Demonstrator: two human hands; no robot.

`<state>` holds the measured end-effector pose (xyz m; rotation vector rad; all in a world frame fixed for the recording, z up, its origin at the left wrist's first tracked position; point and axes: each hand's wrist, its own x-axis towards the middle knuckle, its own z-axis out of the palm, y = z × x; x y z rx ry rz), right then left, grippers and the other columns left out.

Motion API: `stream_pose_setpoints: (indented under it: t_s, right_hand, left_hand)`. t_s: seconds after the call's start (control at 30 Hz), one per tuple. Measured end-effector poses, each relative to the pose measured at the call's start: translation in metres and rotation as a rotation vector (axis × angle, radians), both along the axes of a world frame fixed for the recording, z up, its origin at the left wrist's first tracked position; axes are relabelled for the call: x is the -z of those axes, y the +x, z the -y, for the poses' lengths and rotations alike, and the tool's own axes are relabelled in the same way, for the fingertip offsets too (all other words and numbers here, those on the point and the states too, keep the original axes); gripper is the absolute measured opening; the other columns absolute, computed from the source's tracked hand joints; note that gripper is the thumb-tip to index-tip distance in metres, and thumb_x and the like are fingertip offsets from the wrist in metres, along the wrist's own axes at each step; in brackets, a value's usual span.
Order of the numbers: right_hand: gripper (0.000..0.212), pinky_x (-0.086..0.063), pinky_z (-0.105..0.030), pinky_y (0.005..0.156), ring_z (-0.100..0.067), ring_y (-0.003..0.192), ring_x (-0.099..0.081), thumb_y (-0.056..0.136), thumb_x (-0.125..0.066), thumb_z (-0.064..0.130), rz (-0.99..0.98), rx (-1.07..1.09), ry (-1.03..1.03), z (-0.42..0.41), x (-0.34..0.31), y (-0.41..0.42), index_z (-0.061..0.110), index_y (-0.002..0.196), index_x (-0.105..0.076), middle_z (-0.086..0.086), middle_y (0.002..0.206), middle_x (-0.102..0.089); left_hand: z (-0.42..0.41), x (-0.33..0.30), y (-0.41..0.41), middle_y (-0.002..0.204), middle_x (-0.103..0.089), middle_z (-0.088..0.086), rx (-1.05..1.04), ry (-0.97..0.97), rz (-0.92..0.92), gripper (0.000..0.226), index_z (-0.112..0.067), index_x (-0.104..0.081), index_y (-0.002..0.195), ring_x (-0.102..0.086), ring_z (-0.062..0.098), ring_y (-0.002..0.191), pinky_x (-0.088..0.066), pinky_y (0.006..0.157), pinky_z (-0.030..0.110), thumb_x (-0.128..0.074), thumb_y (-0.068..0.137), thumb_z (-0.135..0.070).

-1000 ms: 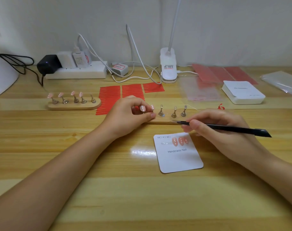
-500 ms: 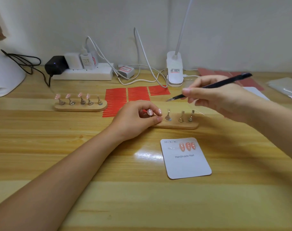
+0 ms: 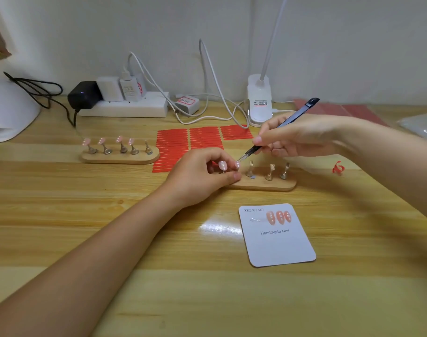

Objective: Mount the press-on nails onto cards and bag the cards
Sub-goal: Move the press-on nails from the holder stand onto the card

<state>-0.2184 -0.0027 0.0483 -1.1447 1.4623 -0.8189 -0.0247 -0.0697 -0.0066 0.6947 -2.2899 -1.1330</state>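
My left hand [image 3: 200,177] grips the near wooden stand's [image 3: 263,183] left end, my right hand [image 3: 296,138] pinches black tweezers [image 3: 278,128] tip-down at its pink nail [image 3: 237,164], the nail card [image 3: 278,235] lying just before that stand.

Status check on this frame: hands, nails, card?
Left hand steadies near stand. Right hand holds tweezers, tips at a nail. Card has three nails. Nothing blocking.

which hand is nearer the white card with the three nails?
Left. The left hand rests on the wooden stand just up-left of the card; the right hand, holding tweezers, is raised farther back.
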Motion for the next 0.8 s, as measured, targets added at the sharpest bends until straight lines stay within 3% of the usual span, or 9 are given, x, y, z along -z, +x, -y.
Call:
stream_pose_setpoints:
  t_s: [0.43, 0.6, 0.8]
  right_hand:
    - [0.014, -0.048, -0.013, 0.055, -0.005, 0.053, -0.057, 0.058, -0.073, 0.011, 0.109, 0.057, -0.011, 0.003, 0.005, 0.0, 0.021, 0.055, -0.064, 0.004, 0.059, -0.061]
    - [0.015, -0.047, -0.012, 0.052, -0.006, 0.052, -0.055, 0.053, -0.073, 0.011, 0.065, 0.031, -0.061, 0.002, -0.002, 0.003, 0.023, 0.053, -0.064, 0.005, 0.057, -0.06]
    - [0.016, -0.048, -0.011, 0.055, -0.006, 0.055, -0.056, 0.05, -0.074, 0.013, 0.027, -0.005, -0.137, 0.003, -0.013, 0.009, 0.023, 0.052, -0.062, 0.005, 0.056, -0.061]
  left_hand:
    - [-0.003, -0.004, 0.0, 0.046, -0.051, -0.024, 0.033, 0.037, -0.043, 0.021, -0.025, -0.063, 0.067, -0.045, -0.007, 0.045, -0.03, 0.048, 0.004, -0.074, 0.075, -0.009]
    - [-0.003, -0.006, 0.0, 0.043, -0.05, -0.022, 0.03, 0.07, -0.034, 0.025, -0.024, -0.06, 0.063, -0.043, -0.005, 0.042, -0.031, 0.047, 0.005, -0.075, 0.075, -0.007]
    - [-0.005, -0.008, -0.001, 0.071, -0.061, -0.007, 0.03, 0.067, -0.032, 0.026, -0.022, -0.058, 0.062, -0.046, -0.007, 0.046, -0.033, 0.049, 0.005, -0.073, 0.076, -0.006]
